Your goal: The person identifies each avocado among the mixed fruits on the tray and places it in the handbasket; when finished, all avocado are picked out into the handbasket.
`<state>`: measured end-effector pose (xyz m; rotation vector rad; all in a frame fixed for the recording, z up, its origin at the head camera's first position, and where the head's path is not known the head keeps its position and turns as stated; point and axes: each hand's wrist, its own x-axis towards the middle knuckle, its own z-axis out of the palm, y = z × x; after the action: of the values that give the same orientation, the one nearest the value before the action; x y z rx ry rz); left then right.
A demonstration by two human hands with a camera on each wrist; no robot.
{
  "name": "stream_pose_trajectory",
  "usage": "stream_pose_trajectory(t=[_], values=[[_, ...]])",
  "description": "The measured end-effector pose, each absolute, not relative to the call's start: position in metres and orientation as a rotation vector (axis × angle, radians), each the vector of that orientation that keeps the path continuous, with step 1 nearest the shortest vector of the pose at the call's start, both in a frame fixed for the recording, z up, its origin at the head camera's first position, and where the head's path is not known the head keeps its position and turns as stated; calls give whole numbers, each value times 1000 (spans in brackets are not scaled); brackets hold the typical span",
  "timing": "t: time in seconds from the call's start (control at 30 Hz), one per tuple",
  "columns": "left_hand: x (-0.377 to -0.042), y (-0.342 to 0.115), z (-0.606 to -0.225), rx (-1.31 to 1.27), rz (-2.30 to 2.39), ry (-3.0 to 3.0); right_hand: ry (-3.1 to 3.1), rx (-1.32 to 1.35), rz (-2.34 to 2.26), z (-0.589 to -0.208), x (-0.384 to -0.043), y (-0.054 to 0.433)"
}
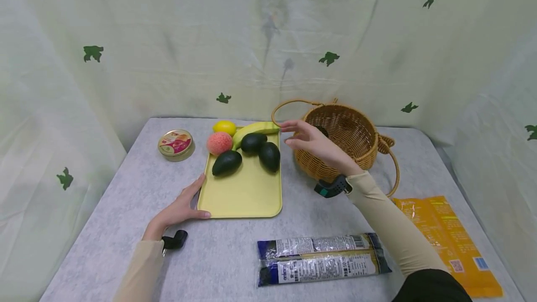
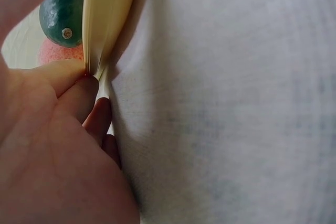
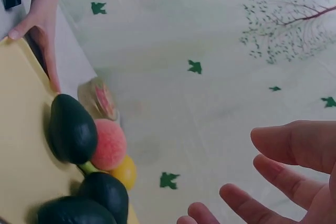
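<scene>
A yellow tray (image 1: 241, 199) carries three dark green avocados (image 1: 227, 163), a banana (image 1: 264, 128), a pink-red round fruit (image 1: 219, 143) and a lemon (image 1: 224, 127) at its far end. My left hand (image 1: 180, 209) rests at the tray's near left corner, thumb along the front edge and straight fingers against the left side. Above the gap between the tray and a wicker basket (image 1: 361, 153), my right hand (image 1: 310, 141) hovers with loosely spread fingers, holding nothing. Behind it, a small dark thing (image 1: 322, 130) shows inside the basket, mostly hidden.
A round tin (image 1: 175, 143) stands left of the tray. Near the front lies a clear and dark blue packet (image 1: 323, 257) with printed labels. An orange bag (image 1: 453, 246) lies at the right, partly under my right forearm. A patterned curtain (image 1: 189, 59) encloses the table.
</scene>
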<state>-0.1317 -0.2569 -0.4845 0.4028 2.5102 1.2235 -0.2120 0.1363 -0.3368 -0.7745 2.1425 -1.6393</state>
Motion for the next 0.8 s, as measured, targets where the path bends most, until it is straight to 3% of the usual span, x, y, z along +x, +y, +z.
stream_pose_trajectory(t=[0.8], values=[[-130, -255, -483, 397, 1227, 2516, 2297, -632, -1426, -412, -236, 82]])
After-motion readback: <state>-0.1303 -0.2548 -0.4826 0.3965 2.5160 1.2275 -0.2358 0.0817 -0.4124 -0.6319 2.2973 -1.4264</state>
